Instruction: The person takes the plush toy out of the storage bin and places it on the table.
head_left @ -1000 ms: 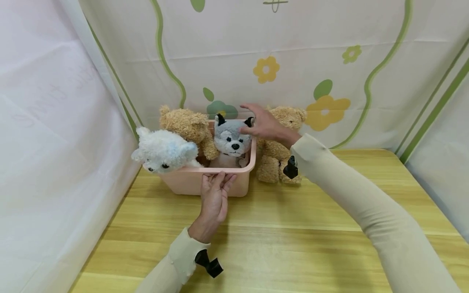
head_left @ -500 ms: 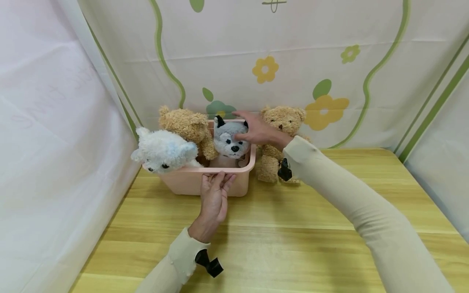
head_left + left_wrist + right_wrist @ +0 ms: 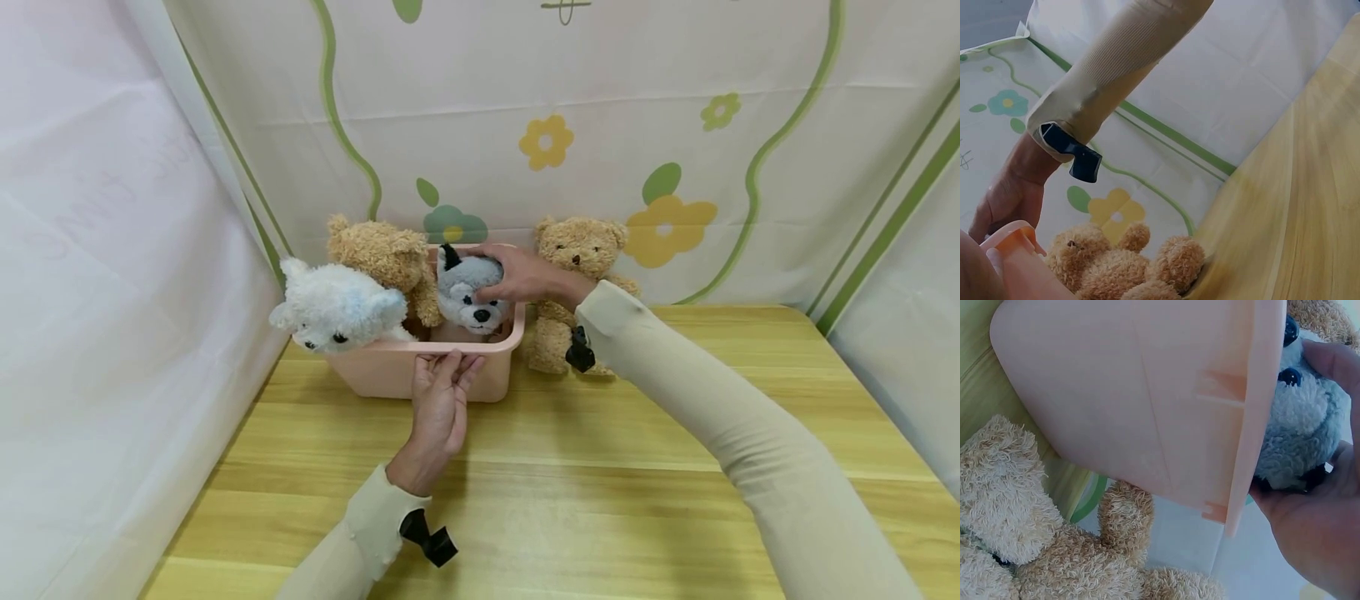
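A pink plastic bin [image 3: 378, 377] stands on the table, with several plush toys in it. My left hand [image 3: 438, 412] grips its front rim, fingers at the lip. At the bin's right end, my right hand [image 3: 517, 277] holds a grey and white plush husky [image 3: 463, 310] by the head, thumb across its face and fingers behind. The right wrist view shows that hand [image 3: 1322, 519] curled round the husky's head [image 3: 1300, 440] just above the rim. The husky's lower body is hidden inside the bin.
Also in the bin are a fluffy white plush [image 3: 337, 304], leaning over the left rim, and a tan teddy bear [image 3: 378, 250] behind it. Another teddy bear [image 3: 577, 242] sits right of the bin, under my right forearm. A flowered cloth [image 3: 450, 150] hangs behind the wooden table [image 3: 562, 500].
My right hand has moved left and down onto the husky's head and now grips it. The husky sits lower and tilted in the bin. My left hand has stayed at the rim.
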A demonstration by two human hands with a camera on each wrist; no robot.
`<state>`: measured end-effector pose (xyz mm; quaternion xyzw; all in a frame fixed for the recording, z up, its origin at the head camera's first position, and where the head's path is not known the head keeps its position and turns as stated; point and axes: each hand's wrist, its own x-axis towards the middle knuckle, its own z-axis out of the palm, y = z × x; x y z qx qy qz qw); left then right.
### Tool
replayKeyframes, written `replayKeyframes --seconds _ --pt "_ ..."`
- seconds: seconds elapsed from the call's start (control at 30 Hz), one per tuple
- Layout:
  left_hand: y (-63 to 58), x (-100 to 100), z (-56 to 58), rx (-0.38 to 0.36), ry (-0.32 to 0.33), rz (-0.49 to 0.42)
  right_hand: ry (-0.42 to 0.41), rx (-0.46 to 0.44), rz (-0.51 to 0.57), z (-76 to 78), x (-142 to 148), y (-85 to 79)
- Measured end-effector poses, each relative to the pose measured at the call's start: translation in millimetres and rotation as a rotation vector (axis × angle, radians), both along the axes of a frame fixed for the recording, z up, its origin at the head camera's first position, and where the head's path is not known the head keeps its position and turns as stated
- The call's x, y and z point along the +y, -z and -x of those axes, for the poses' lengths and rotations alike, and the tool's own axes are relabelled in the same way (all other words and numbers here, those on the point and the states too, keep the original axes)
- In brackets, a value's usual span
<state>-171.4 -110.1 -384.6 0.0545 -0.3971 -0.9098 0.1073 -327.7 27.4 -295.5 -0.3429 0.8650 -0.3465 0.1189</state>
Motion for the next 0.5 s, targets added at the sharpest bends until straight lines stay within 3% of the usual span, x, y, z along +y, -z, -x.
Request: replayKeyframes --seconds 0.2,0.5 --pt "-0.9 -0.5 -0.4 -0.019 0.009 -0.003 -0.051 0.017 -0.004 -1.4 -0.9 0.0" --pt "-1.7 -0.6 -1.0 -0.029 0.009 0.002 -0.093 0.135 -0.008 -4.6 -6.8 0.2"
